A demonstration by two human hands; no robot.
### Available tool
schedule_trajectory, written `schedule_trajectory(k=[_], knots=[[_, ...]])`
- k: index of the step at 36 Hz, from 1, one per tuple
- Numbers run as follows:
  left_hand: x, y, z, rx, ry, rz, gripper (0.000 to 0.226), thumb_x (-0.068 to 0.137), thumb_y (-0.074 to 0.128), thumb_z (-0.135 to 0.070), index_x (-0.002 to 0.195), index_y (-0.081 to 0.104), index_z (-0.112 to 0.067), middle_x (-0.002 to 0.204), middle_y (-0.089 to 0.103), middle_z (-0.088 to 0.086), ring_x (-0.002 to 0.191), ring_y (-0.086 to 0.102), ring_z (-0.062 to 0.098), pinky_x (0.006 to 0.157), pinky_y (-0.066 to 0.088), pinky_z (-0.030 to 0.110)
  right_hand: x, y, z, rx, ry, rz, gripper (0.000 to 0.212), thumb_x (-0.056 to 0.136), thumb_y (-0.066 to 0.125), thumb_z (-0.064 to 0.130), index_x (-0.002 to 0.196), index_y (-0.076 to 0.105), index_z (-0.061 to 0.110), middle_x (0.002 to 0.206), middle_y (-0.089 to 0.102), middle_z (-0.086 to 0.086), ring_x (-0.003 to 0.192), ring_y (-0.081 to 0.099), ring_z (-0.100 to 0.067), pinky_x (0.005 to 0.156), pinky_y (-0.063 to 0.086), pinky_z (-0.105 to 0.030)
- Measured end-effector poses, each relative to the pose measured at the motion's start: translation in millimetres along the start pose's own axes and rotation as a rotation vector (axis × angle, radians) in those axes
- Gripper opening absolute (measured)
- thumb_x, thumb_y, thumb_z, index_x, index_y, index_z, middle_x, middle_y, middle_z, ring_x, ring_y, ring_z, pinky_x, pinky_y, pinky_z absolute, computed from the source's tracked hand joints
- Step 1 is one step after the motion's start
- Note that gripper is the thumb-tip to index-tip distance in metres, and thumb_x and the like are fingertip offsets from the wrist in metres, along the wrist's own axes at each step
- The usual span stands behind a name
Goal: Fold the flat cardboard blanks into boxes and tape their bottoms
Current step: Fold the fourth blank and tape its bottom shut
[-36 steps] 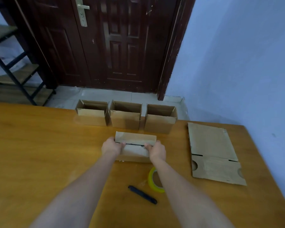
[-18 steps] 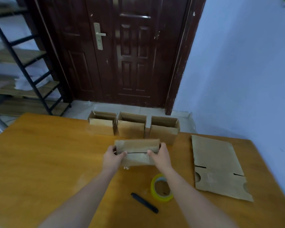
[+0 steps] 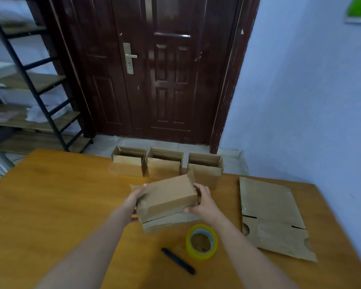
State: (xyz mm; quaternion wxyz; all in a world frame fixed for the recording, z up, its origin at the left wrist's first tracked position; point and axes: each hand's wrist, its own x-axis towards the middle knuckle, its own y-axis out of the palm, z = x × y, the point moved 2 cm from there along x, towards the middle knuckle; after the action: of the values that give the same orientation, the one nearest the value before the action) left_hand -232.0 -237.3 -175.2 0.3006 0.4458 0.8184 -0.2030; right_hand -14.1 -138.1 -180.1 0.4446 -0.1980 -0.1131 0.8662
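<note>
Above the middle of the orange-brown wooden table (image 3: 50,205), a folded brown cardboard box (image 3: 167,195) is held between both hands, tilted, with one broad plain face turned upward and its open flaps hanging toward the tabletop. The box's left end is gripped by the left hand (image 3: 133,202): the thumb is laid on the upper face near the corner, while the other fingers are curled beneath and cannot be seen clearly. The right end is gripped by the right hand (image 3: 204,202), whose fingers are bent around the end and partly spread, with the thumb pressed against the lower near edge. Whether the box's lowest flap is touching the table cannot be told.

Just beside the right forearm, a roll of yellow adhesive tape (image 3: 202,241) is lying flat on the table, and a slim black pen-shaped tool (image 3: 178,262) is lying near it on the left. At the right side of the table, well apart from the hands, a flat brown cardboard blank with slots and round cut-outs (image 3: 273,217) is spread out. Along the far edge, three upright open-topped brown cardboard boxes (image 3: 165,165) are lined up side by side; the rightmost is just beyond the held box. Behind the table a dark brown panelled door (image 3: 165,80) and a black metal shelf frame (image 3: 29,80) are seen.
</note>
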Motion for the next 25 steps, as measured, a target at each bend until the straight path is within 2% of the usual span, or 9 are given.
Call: schedule_trajectory(k=[3,5,7,10,14,17,18,20,25], knots=[[1.2,-6.6,4.5,0.044,-0.02,0.015,0.051,0.083,0.063,-0.051,0.116,0.055,-0.013,0.098,0.06,0.009,0.089,0.057,0.027,0.071,0.044,0.037,-2.4,-2.5,-1.2,0.054,-0.032,0.058,0.075,0.072,0.081,0.02,0.132,0.036,0.026,0.127,0.036,0.005,0.118,0.042,-0.011,0.097,0.044,-0.026],[1.1,-9.1,5.1,0.041,0.028,0.019,0.048,0.083,0.064,-0.047,0.117,0.052,-0.015,0.102,0.06,0.006,0.092,0.056,0.026,0.076,0.045,0.039,-4.1,-2.8,0.7,0.108,-0.035,0.069,0.066,0.075,0.078,0.031,0.128,0.038,0.027,0.126,0.041,0.003,0.115,0.046,-0.009,0.085,0.047,-0.021],[-1.3,-8.3,4.9,0.007,0.079,0.033,0.044,0.085,0.065,-0.042,0.118,0.047,-0.019,0.104,0.058,0.001,0.095,0.055,0.024,0.077,0.046,0.04,-4.3,-2.0,2.5,0.145,-0.022,0.047,0.058,0.081,0.072,0.036,0.126,0.038,0.025,0.125,0.042,0.0,0.113,0.047,-0.009,0.08,0.046,-0.018],[-5.4,-5.8,4.4,-0.044,0.14,0.057,0.041,0.086,0.066,-0.034,0.119,0.045,-0.022,0.108,0.056,-0.001,0.103,0.051,0.024,0.085,0.044,0.043,0.7,-0.3,4.4,0.188,0.017,0.029,0.053,0.086,0.064,0.043,0.128,0.038,0.023,0.13,0.037,-0.002,0.114,0.045,-0.012,0.09,0.043,-0.021],[-3.8,-5.9,6.5,-0.084,0.212,0.056,0.057,0.085,0.069,-0.019,0.135,0.041,-0.023,0.124,0.052,0.002,0.11,0.048,0.024,0.094,0.041,0.043,1.2,4.7,3.5,0.271,0.081,0.003,0.056,0.095,0.048,0.046,0.141,0.03,0.02,0.134,0.028,0.005,0.121,0.035,-0.013,0.097,0.033,-0.027],[-1.3,-7.1,7.7,-0.107,0.258,0.002,0.072,0.08,0.071,-0.006,0.141,0.037,-0.024,0.123,0.054,0.003,0.113,0.05,0.027,0.096,0.043,0.043,10.8,10.8,6.8,0.298,0.139,-0.041,0.064,0.095,0.034,0.056,0.147,0.025,0.019,0.149,0.019,0.005,0.137,0.026,-0.02,0.114,0.026,-0.042],[-1.7,-7.5,7.2,-0.109,0.275,-0.013,0.074,0.079,0.071,-0.001,0.141,0.037,-0.023,0.12,0.055,0.004,0.113,0.05,0.028,0.095,0.043,0.043,15.1,12.8,9.2,0.329,0.214,-0.058,0.067,0.096,0.029,0.057,0.149,0.021,0.017,0.154,0.014,0.002,0.141,0.022,-0.024,0.115,0.024,-0.046],[-3.0,-8.5,6.2,-0.11,0.305,-0.034,0.072,0.079,0.067,0.007,0.139,0.039,-0.021,0.114,0.056,0.005,0.11,0.05,0.027,0.09,0.042,0.04,16.4,14.8,10.0,0.458,0.314,-0.063,0.068,0.099,0.026,0.052,0.151,0.013,0.011,0.157,0.013,-0.007,0.141,0.023,-0.031,0.114,0.027,-0.046],[-2.2,-18.3,5.1,-0.102,0.345,-0.08,0.065,0.079,0.062,0.011,0.132,0.041,-0.02,0.109,0.056,0.001,0.112,0.049,0.026,0.091,0.04,0.037,9.4,31.5,8.0,0.603,0.224,-0.037,0.07,0.092,0.029,0.06,0.15,0.018,0.022,0.154,0.023,-0.006,0.142,0.023,-0.028,0.115,0.025,-0.043]])
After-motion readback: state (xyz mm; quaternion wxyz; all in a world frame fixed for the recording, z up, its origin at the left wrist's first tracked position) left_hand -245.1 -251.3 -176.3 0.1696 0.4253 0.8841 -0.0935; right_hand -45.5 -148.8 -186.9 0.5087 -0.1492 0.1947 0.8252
